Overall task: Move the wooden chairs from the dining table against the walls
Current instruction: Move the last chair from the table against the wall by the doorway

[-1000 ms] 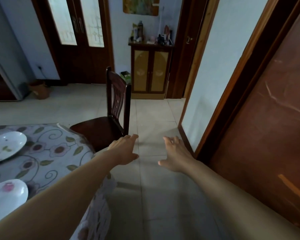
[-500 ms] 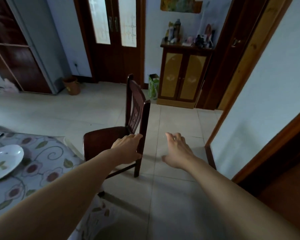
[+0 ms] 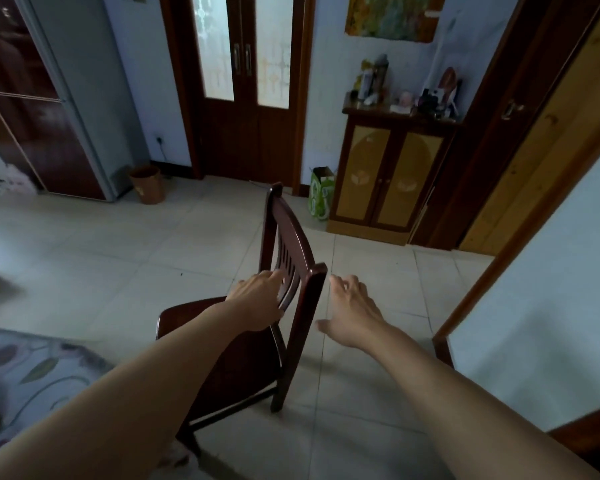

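A dark wooden chair (image 3: 293,247) stands on the tiled floor in the middle of the view, its slatted back towards the right and its seat (image 3: 243,355) towards the dining table (image 3: 32,372) at the lower left. My left hand (image 3: 257,301) is over the seat side of the backrest, fingers extended up to the slats. My right hand (image 3: 352,310) hovers just right of the near back post, fingers spread, holding nothing.
A small cabinet (image 3: 388,178) with bottles on top stands against the far wall, a green bag (image 3: 321,195) beside it. Double doors (image 3: 245,95) lie straight ahead, a brown bin (image 3: 146,183) at the left, a white wall (image 3: 548,306) close on the right.
I have come closer to the chair. Both hands have moved forward: the left now reaches the backrest slats, the right is level with the near back post.
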Demonstrator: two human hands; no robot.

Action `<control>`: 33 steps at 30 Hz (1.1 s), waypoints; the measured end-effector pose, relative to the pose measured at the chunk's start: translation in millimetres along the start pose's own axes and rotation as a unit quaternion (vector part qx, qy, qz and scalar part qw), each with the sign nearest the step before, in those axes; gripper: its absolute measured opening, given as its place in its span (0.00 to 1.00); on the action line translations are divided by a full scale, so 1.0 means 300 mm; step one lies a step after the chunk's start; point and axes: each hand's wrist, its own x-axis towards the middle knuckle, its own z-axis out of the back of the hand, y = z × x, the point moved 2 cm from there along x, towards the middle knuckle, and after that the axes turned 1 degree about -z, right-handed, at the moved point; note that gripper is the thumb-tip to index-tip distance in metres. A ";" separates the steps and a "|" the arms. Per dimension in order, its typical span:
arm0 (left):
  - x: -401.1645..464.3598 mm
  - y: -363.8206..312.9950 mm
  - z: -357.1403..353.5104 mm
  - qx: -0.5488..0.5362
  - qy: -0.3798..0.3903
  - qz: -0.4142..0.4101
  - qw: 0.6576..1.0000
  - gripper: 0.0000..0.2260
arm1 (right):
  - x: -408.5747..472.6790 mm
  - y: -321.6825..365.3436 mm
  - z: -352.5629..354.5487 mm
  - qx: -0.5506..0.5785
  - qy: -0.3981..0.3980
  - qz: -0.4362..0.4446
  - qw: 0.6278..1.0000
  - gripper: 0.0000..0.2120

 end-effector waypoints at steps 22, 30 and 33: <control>0.805 0.232 -0.026 0.097 -0.029 -0.036 0.994 0.37 | 0.804 0.026 -0.109 0.056 0.133 -0.025 0.989 0.30; 0.989 0.253 -0.052 0.169 -0.029 -0.142 0.975 0.17 | 0.859 0.020 -0.143 0.194 0.136 -0.093 0.967 0.20; 1.034 0.268 -0.054 0.165 -0.035 -0.187 0.968 0.09 | 0.864 0.013 -0.145 0.268 0.167 -0.142 0.938 0.15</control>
